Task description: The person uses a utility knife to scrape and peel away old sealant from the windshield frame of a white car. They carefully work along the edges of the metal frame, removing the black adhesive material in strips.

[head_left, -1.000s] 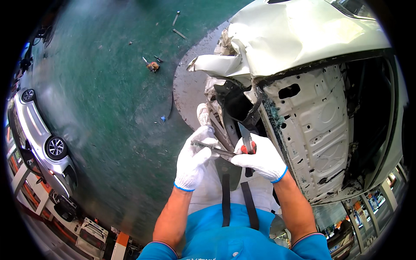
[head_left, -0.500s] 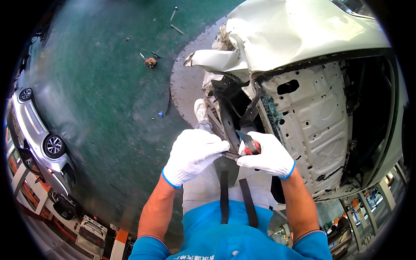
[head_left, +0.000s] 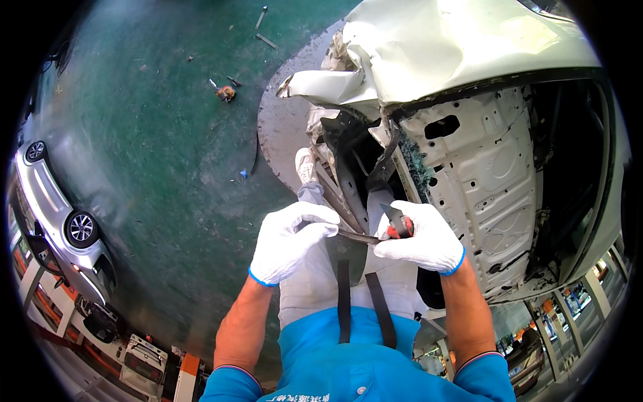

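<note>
Two gloves [head_left: 271,260]: white knit with blue edging, one per hand, both up in front of the light trousers [head_left: 301,295]
Left hand [head_left: 295,241]: thumb and forefinger aimed at a dark strip [head_left: 360,237], small gap between them, tips right by its left end, honestly can't tell if they're pinching it
Right hand [head_left: 425,238]: fingers curled snug around a red-and-dark bladed tool [head_left: 403,230], blade poking up and left
Strip: skinny thing running between the two hands, right end meeting the right hand
Wrecked car [head_left: 455,40]: pale and badly crumpled, right of the hands, bare inner panel [head_left: 482,201] showing, shattered glass [head_left: 415,161] along its edge
Green floor [head_left: 167,147]: blue scrap [head_left: 243,174] and an orange-brown part [head_left: 225,92] lying out there
Silver car [head_left: 55,193]: parked way off left
</note>
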A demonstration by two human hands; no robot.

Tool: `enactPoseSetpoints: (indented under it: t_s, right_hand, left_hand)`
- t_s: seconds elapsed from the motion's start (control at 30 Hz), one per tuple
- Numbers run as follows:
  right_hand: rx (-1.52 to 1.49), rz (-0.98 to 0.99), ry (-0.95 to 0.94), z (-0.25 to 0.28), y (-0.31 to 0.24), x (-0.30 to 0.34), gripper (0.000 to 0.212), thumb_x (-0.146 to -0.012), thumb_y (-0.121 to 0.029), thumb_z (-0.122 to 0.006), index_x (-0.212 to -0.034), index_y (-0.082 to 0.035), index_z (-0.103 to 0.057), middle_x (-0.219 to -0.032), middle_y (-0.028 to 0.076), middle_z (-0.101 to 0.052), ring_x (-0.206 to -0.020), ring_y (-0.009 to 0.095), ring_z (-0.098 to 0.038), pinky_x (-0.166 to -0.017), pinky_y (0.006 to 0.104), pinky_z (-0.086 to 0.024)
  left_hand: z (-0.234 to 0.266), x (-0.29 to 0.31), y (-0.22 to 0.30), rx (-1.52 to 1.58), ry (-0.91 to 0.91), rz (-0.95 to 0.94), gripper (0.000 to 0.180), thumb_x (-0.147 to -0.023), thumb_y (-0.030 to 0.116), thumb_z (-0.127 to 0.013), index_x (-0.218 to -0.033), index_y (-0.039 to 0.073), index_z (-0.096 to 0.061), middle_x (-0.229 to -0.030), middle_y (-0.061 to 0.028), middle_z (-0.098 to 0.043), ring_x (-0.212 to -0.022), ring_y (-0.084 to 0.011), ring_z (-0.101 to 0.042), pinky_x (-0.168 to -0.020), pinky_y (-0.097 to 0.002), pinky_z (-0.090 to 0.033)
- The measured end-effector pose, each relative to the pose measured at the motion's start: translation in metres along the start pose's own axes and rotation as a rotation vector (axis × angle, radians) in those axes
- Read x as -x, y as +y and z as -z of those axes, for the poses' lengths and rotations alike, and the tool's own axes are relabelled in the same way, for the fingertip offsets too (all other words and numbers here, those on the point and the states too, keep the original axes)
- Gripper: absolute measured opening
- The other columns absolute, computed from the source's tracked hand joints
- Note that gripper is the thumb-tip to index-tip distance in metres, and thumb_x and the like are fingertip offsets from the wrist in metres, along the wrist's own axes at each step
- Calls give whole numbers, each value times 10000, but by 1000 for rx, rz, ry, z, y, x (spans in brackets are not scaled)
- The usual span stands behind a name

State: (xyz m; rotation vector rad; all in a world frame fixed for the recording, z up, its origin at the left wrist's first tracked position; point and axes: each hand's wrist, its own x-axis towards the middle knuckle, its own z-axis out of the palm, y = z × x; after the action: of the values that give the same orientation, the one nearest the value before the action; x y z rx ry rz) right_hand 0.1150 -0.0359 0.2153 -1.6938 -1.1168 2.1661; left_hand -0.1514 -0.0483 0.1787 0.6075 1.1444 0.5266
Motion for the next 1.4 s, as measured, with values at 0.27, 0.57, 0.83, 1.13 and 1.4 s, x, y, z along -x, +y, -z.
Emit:
enactPoseSetpoints:
  t_s: [0.27,0.57,0.83,1.13,1.4]
  right_hand:
    - [179,-3,66,-13,-5,8,230,-748,-152,-841,-875,-32,-692,-708,37,-635,-656,96,-563,-667,271,-510]
    - [289,171,164,-18,8,10,192,-786,-137,-813,-904,-67,-678,-662,51,-618,-589,175,-629,-605,299,-515]
    - [316,195,123,-20,4,7,186,-785,-127,-809,-901,-71,-676,-707,92,-662,-614,219,-655,-619,317,-523]
    - [333,196,62,-15,-1,7,188,-778,-124,-817,-895,-67,-682,-726,101,-677,-632,241,-661,-634,325,-531]
    - [400,306,131,-24,5,5,152,-766,-99,-808,-863,-93,-691,-786,94,-694,-717,278,-696,-674,344,-554]
  left_hand:
    - [-18,-12,-20,-87,471,-186,184,-967,-39,-626,-1145,-41,-674,-994,-114,-727,-884,-152,-713,-785,-284,-583]
    - [37,-39,-54,-113,668,-37,440,-1067,226,-587,-1461,33,-555,-1292,-140,-658,-1081,-196,-678,-940,-342,-555]
    - [40,-5,-16,-578,129,-330,632,-819,147,-854,-1405,81,-626,-1428,-108,-590,-1199,-218,-633,-965,-350,-532]
    - [29,-6,-6,-941,-100,-552,398,-768,150,-862,-1152,113,-765,-1020,-81,-755,-972,-275,-714,-855,-369,-584]
    - [11,-2,5,-658,80,-301,405,-823,59,-819,-1219,87,-738,-1054,-68,-736,-908,-170,-702,-810,-307,-575]
